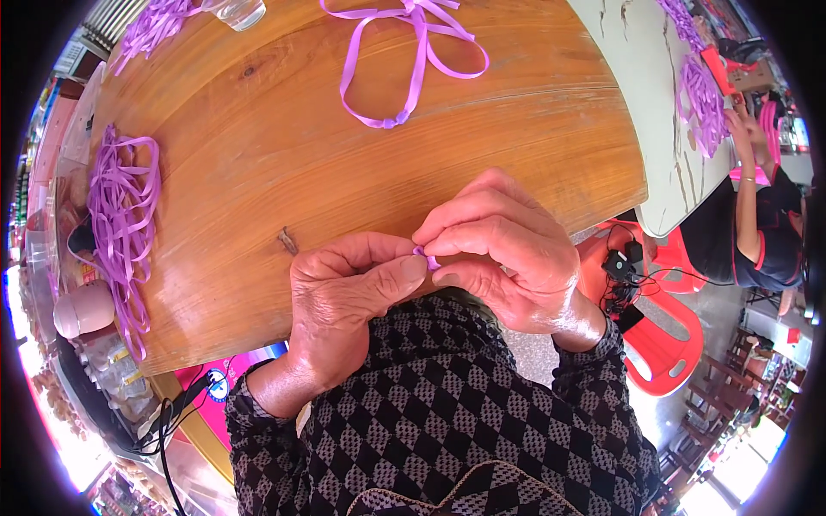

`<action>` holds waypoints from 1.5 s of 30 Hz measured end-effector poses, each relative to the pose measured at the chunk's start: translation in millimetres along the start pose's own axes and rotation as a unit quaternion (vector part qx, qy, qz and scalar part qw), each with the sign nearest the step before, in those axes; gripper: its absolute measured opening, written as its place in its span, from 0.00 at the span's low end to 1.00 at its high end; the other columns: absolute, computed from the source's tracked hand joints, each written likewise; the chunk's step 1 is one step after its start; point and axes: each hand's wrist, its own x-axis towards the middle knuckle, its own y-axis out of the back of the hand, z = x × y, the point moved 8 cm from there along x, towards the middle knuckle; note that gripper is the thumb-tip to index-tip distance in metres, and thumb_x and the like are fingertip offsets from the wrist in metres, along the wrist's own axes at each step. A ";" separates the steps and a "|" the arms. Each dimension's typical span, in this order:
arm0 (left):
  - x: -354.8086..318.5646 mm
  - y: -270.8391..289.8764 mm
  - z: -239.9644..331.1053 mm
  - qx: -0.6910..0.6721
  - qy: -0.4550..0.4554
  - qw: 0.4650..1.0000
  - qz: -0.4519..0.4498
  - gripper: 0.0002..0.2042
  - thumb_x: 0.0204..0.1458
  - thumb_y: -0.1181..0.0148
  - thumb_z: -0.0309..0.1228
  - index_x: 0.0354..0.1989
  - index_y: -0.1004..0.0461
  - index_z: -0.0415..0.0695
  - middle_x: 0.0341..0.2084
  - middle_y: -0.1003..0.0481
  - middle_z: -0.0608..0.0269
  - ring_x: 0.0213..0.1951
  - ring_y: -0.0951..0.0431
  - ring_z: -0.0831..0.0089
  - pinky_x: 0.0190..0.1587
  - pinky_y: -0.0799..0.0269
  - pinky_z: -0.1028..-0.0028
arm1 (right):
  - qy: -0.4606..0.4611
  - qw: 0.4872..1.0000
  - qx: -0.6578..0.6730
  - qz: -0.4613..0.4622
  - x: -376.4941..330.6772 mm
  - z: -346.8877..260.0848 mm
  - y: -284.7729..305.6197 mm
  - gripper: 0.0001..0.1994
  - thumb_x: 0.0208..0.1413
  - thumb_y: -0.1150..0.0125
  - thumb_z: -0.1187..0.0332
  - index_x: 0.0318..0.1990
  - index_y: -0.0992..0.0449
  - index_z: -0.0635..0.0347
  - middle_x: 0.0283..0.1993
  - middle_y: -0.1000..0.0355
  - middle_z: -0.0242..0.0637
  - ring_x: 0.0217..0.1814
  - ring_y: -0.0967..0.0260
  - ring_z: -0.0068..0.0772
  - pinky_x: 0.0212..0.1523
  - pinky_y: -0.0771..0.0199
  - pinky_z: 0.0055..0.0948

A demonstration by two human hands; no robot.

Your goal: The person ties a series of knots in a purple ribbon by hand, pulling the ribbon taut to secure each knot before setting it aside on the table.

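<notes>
The small purple ribbon piece (424,255) sits right between your two hands, just off the near edge of the round wooden table (258,198), with only a short bit showing, so you cannot tell its long axis. Your right hand (503,254) closes over it from above and the right, fingertips pinched together on it, while your left hand (344,297) presses its thumb against it from below and the left. Neither hand is nearer; both touch it. The looped purple ribbon (413,64) lies well apart on the table's far side.
</notes>
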 end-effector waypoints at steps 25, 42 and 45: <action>-5.1 0.0 -1.1 0.064 0.008 0.997 -0.053 0.06 0.49 0.42 0.25 0.33 0.24 0.36 0.21 0.27 0.71 0.20 0.38 0.90 0.22 0.46 0.88 | -0.062 0.994 0.092 -0.013 -4.9 9.1 -2.3 0.10 0.38 0.33 0.73 0.29 0.27 0.63 0.32 0.28 0.37 0.32 0.36 0.32 0.31 0.37 0.26; -1.4 -2.0 -0.3 0.006 -0.022 0.997 -0.074 0.07 0.48 0.41 0.24 0.33 0.26 0.33 0.24 0.26 0.64 0.25 0.31 0.83 0.29 0.35 0.84 | -0.138 0.980 0.139 -0.028 -10.5 22.0 -6.2 0.22 0.34 0.31 0.66 0.41 0.26 0.64 0.37 0.29 0.38 0.38 0.35 0.32 0.38 0.34 0.27; -1.7 -1.0 -4.2 -0.014 0.005 0.998 -0.064 0.07 0.47 0.41 0.23 0.33 0.26 0.33 0.24 0.25 0.64 0.25 0.31 0.83 0.29 0.35 0.84 | -0.134 0.981 0.139 -0.029 -9.1 21.9 -7.0 0.21 0.34 0.31 0.66 0.40 0.25 0.64 0.36 0.29 0.38 0.38 0.35 0.32 0.37 0.34 0.26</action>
